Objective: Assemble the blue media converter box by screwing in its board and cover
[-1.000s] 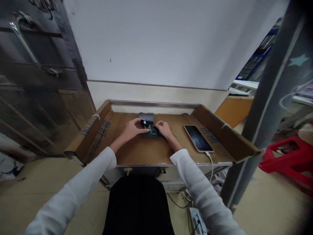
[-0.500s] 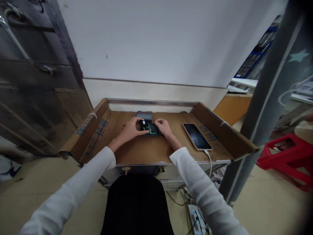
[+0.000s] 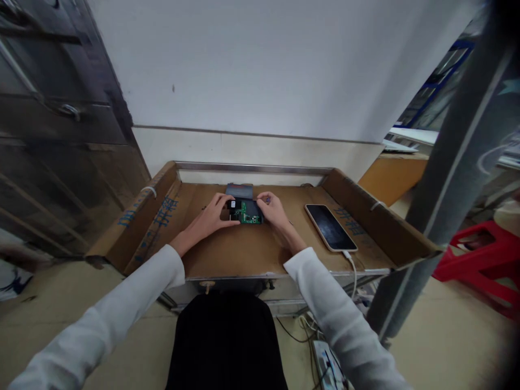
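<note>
A small dark device with a green circuit board (image 3: 246, 212) lies open on the cardboard-lined tray table (image 3: 244, 252). My left hand (image 3: 211, 216) grips its left end, thumb and fingers closed around a black part there. My right hand (image 3: 274, 210) holds the device's right edge with curled fingers. Just behind the device lies a grey cover piece (image 3: 239, 190). Both white sleeves reach in from the bottom of the view.
A phone (image 3: 330, 226) lies face up on the tray's right side with a white cable (image 3: 351, 271) running off the front edge. Cardboard flaps (image 3: 140, 216) stand up at both sides. A metal cabinet (image 3: 60, 135) is left, a grey post (image 3: 447, 184) and red stool (image 3: 483, 265) right.
The view has shifted slightly. My left hand has slid leftward off the board, so more of the green circuit board shows. My right hand stays at the right edge.
</note>
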Available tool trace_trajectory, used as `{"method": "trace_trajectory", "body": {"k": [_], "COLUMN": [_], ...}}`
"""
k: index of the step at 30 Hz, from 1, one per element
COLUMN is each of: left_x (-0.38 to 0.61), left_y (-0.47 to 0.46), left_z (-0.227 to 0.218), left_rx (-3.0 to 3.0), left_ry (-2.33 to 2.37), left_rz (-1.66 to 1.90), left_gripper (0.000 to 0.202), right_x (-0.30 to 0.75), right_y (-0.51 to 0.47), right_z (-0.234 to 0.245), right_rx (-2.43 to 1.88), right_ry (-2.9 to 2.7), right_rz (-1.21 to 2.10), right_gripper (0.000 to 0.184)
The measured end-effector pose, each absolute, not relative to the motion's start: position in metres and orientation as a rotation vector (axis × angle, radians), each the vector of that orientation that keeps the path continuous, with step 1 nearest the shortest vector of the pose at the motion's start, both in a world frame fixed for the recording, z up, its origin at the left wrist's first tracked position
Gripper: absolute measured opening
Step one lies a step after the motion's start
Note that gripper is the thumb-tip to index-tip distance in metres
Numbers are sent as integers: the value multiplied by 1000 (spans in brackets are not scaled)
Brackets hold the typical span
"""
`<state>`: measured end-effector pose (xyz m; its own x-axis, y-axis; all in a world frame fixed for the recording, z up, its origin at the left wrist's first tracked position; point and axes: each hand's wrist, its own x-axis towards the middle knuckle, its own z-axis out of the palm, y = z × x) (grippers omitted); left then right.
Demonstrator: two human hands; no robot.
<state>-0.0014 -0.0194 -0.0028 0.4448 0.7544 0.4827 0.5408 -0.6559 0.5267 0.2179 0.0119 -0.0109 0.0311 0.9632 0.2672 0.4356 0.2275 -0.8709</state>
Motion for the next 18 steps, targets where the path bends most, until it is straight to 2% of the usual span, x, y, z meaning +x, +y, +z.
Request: {"method": "trace_trajectory", "body": {"k": [3,8,18], "left_x": [-3,-3,-9], "left_y": [-17,-16,-25], "left_z": [-8,-12,-4], "left_rx": [2409,2460,2514], "left_ry": [1098,1110,1123], "left_rz": [1020,1036,1110], "left_gripper": [58,54,60], "right_x": [217,220,214], "right_y": [8,0,-16], "right_z": [-10,-4,12], "right_rx": [-1374,-1358,-1172], "right_ry": [-1628,-1817,-1910], "right_rz": [689,585,520], "right_gripper": [35,19,17]}}
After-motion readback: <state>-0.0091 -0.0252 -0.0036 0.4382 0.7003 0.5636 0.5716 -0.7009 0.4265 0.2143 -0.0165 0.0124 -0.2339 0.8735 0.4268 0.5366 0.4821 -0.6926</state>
